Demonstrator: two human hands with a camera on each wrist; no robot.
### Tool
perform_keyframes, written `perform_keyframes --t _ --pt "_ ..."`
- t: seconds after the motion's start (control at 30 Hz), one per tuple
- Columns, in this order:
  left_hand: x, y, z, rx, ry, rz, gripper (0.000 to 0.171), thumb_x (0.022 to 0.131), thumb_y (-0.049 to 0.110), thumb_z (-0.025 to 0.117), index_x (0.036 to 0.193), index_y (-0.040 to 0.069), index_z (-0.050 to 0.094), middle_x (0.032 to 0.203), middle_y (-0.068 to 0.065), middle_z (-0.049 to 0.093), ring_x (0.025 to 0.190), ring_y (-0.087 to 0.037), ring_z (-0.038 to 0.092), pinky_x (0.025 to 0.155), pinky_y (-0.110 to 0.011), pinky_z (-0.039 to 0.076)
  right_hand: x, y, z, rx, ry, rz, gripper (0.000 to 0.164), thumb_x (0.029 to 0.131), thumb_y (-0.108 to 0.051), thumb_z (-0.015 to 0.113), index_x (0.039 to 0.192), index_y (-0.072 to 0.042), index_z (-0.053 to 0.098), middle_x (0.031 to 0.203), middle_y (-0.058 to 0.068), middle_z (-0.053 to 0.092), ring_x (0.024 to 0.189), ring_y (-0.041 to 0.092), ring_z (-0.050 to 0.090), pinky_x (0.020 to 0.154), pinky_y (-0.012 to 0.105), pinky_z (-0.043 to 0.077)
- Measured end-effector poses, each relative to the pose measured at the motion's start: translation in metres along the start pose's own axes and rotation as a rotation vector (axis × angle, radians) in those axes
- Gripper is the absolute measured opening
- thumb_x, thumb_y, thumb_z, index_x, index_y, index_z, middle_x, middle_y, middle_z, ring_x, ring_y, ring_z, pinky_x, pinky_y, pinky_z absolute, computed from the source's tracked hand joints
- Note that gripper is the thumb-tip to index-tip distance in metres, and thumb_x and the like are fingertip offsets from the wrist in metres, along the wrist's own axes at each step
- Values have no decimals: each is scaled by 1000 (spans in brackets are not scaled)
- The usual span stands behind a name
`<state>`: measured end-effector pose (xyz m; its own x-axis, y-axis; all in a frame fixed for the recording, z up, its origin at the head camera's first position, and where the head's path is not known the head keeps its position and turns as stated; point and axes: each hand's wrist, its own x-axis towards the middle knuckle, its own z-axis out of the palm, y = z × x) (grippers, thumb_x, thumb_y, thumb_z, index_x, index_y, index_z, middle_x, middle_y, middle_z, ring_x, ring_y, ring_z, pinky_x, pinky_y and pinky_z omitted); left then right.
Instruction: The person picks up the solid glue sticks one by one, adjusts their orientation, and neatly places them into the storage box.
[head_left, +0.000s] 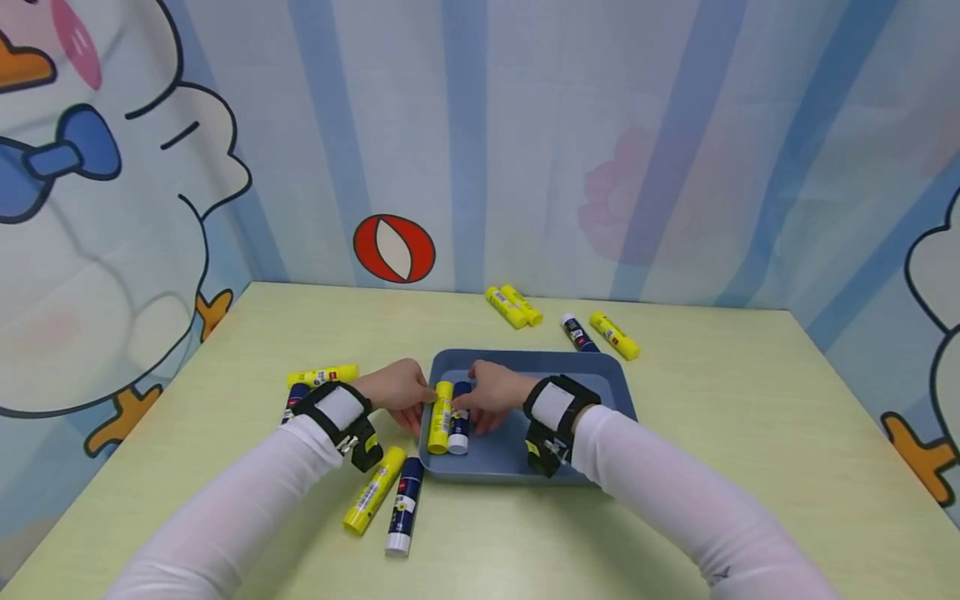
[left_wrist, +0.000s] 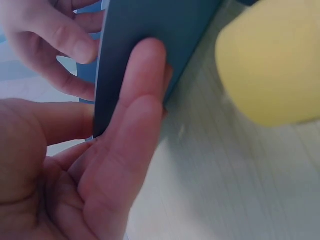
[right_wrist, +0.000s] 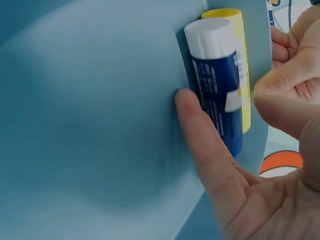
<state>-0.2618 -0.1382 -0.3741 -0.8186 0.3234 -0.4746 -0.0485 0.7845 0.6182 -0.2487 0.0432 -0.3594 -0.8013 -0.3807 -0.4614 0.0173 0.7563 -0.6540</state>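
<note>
The left hand (head_left: 397, 392) grips the tray (head_left: 506, 457); the right hand (head_left: 497, 390) (thumb spread) partly hides a navy glue stick (head_left: 459, 427).

Place: a small curtained recording booth, by its look; the wider building cannot be told
Printed backdrop (head_left: 525, 167): blue-striped sheet rising beyond the left hand (head_left: 397, 393) and right hand (head_left: 495, 393), and turning along both sides
Cartoon duck (head_left: 90, 292): on the sheet, off to the left hand's outer side
Red-and-white ball (head_left: 393, 248): printed straight ahead of the left hand
Tabletop (head_left: 720, 417): pale yellow-green, below both hands, reaching to the sheet
Wrist cameras (head_left: 366, 450): strapped just behind each hand
</note>
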Motion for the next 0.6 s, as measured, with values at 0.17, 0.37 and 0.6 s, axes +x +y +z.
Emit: perform_keyframes --t 0.17,0.37,0.6 --pt "-2 1 0 9 10 -2 24 98 14 57 91 -3 71 65 -11 69 52 -15 66 54 -26 55 -3 10 -15 3 -16 -36 64 98 -27 59 146 3 27 85 12 69 73 24 70 65 33 56" --pt "-3 1 1 6 23 1 23 98 14 57 91 -3 70 65 -10 68 53 -15 66 53 -26 54 -15 34 -45 23 -31 -158 64 99 -32 56 147 0 28 101 14 67 84 26 69 76 38 55" --pt "-6 1 2 -13 -8 42 25 100 13 54 88 -3 70 67 -11 69 54 -15 67 54 -26 55 -40 74 -82 41 75 -309 57 101 -31 54 143 2 36 115 22 64 97 35 64 86 46 51"
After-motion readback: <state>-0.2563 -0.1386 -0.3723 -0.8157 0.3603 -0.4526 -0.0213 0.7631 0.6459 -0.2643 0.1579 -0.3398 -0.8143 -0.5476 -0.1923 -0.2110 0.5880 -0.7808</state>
